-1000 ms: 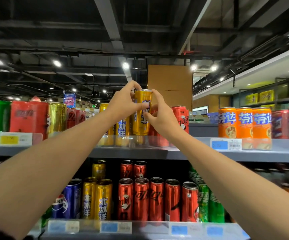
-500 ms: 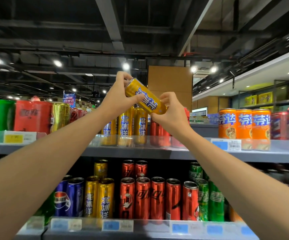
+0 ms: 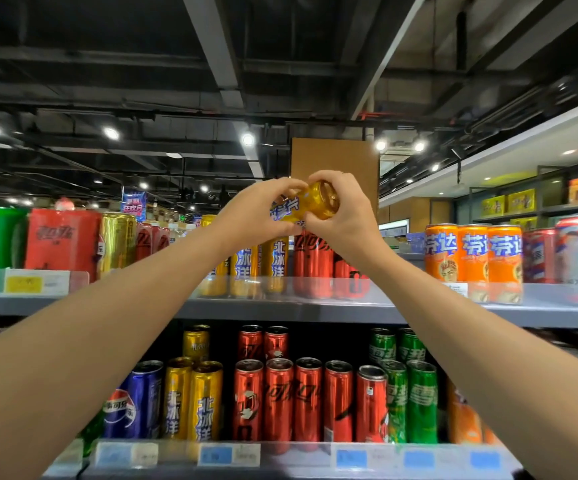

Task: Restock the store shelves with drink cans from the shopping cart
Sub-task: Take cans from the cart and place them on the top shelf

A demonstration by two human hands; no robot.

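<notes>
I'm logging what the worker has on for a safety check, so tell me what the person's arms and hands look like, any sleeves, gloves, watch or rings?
Both forearms are bare right up to the frame edges; no sleeve shows. The left hand and right hand wear no gloves. No watch, bracelet or ring is visible on either wrist or the fingers that show.

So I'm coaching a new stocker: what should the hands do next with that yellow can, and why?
Probably turn the yellow can upright. Both the left hand and right hand hold it tipped on its side above the upright yellow row on the upper shelf.
</notes>
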